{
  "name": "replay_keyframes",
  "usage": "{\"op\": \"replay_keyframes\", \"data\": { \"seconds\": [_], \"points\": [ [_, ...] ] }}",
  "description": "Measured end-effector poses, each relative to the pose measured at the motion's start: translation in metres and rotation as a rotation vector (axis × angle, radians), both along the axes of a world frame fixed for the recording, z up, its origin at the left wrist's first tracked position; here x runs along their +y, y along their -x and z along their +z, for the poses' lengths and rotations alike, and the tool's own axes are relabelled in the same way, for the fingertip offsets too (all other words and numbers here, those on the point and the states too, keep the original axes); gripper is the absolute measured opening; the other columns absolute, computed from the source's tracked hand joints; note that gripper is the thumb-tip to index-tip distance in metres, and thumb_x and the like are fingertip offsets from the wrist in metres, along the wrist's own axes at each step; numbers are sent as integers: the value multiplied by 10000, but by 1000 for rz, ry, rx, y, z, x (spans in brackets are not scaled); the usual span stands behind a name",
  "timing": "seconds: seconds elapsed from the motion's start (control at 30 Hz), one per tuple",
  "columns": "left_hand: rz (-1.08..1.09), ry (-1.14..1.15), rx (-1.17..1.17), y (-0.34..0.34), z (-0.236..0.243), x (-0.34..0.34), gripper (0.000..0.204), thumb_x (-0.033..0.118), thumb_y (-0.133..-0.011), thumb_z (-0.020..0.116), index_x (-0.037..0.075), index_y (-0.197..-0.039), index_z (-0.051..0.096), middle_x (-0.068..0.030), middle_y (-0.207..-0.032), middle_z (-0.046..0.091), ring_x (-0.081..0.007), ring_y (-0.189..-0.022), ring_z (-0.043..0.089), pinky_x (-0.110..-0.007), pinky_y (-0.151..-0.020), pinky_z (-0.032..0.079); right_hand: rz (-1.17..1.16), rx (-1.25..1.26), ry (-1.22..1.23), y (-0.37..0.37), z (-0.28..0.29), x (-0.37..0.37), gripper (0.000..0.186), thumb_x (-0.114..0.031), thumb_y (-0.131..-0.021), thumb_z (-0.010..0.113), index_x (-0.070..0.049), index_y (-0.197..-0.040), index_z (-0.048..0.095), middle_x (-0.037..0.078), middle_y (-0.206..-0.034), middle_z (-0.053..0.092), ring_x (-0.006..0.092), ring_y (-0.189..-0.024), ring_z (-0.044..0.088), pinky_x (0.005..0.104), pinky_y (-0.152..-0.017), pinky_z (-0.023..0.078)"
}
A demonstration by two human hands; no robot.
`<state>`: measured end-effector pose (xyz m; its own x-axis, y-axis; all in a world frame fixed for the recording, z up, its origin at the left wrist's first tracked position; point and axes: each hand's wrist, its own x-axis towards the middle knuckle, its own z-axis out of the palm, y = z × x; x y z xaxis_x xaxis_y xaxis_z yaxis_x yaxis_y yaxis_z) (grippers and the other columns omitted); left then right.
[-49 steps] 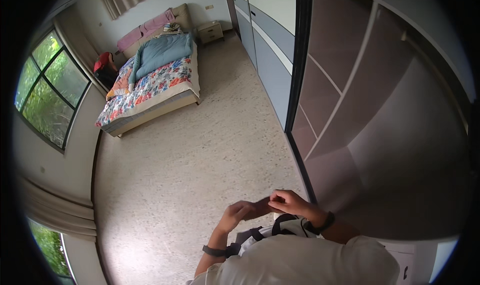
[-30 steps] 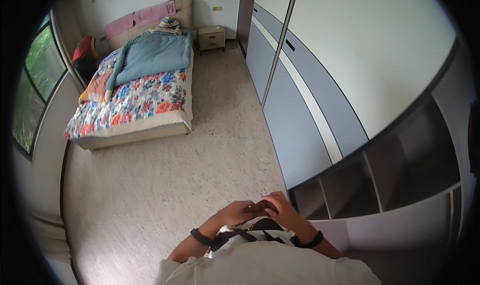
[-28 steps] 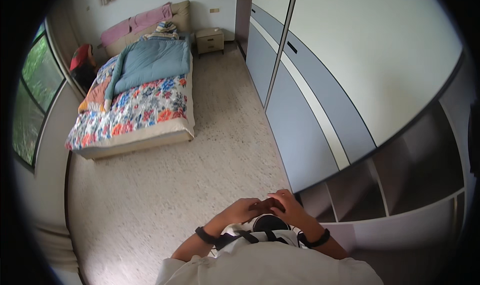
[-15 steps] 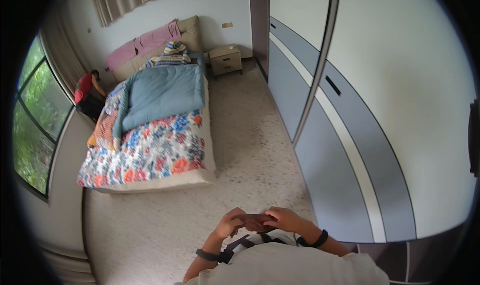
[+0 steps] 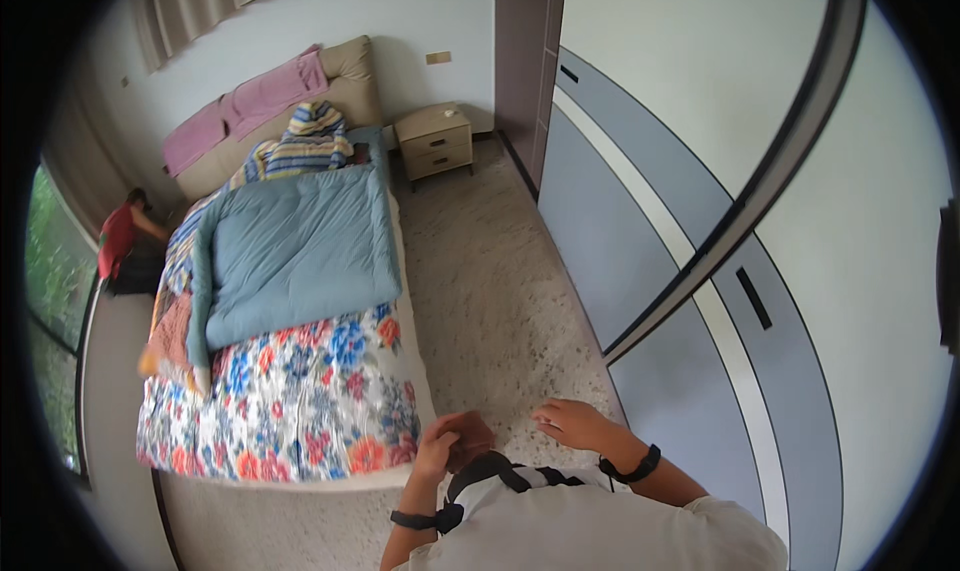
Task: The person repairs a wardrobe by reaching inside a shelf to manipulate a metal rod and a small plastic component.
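My left hand [image 5: 436, 449] is closed round a flat reddish-brown piece [image 5: 474, 439], which looks like a folded cloth or a wallet; I cannot tell which. It hangs in front of my body, near the bed's front right corner. Apart from it, to the right, my right hand [image 5: 580, 425] is held over the floor with loosely bent fingers and nothing visible in them. Dark bands circle both wrists. Ahead on the left stands the bed, with a floral sheet [image 5: 310, 411] and a blue-green quilt [image 5: 300, 246] spread over its middle.
Sliding wardrobe doors [image 5: 660, 371] run along my right side. A nightstand [image 5: 434, 143] stands beyond the bed, by the far wall. Another person in a red top [image 5: 118, 241] bends over the bed's left side, near the window. Speckled floor [image 5: 490, 271] lies between bed and wardrobe.
My right hand has let go of the reddish-brown piece and moved away to its right, while my left hand keeps it. The bed and wardrobe appear closer.
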<state>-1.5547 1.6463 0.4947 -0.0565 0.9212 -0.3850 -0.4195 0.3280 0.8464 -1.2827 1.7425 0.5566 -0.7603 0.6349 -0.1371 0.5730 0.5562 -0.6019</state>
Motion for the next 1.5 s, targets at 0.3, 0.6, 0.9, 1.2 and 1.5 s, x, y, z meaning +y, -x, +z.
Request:
{"op": "replay_keyframes", "data": {
  "seconds": [0.3,0.6,0.9,1.2,1.5],
  "points": [
    [-756,-335,229,62,90,314,296,-29,-808,400,22,-1059,550,-76,-964,606,-139,-854,564,-274,-746,469,-463,84,28,55,44,187,364,-190,-827,638,-87,-1161,534,145,-1040,573,300,-874,594,365,-739,489],
    [-701,-192,133,113,56,535,230,271,-872,608,72,-959,530,-32,-772,566,-111,-661,531,-234,-530,424,-230,84,-106,120,4,428,468,-221,-811,651,-67,-1217,472,157,-1167,507,324,-985,555,378,-815,468],
    [194,40,237,307,45,718,149,185,-841,603,65,-833,514,-46,-652,536,-144,-452,511,-264,-352,388,-67,-115,-87,180,3,729,393,-272,-837,605,-72,-1167,530,139,-1113,554,316,-968,565,407,-796,469],
    [213,165,-30,365,-17,941,185,50,-836,485,103,-1012,462,-83,-824,550,-245,-544,572,-330,-363,441,-119,-92,-51,268,-5,950,359,-287,-889,551,-57,-1163,519,150,-1047,564,327,-953,560,401,-797,458],
    [-203,-46,123,411,-15,1300,201,5,-793,492,34,-976,569,-66,-889,592,-149,-722,572,-296,-582,493,-493,-206,101,283,-7,1109,365,-310,-870,582,-90,-1160,556,158,-1088,585,330,-978,566,371,-846,460]
  ]
}}
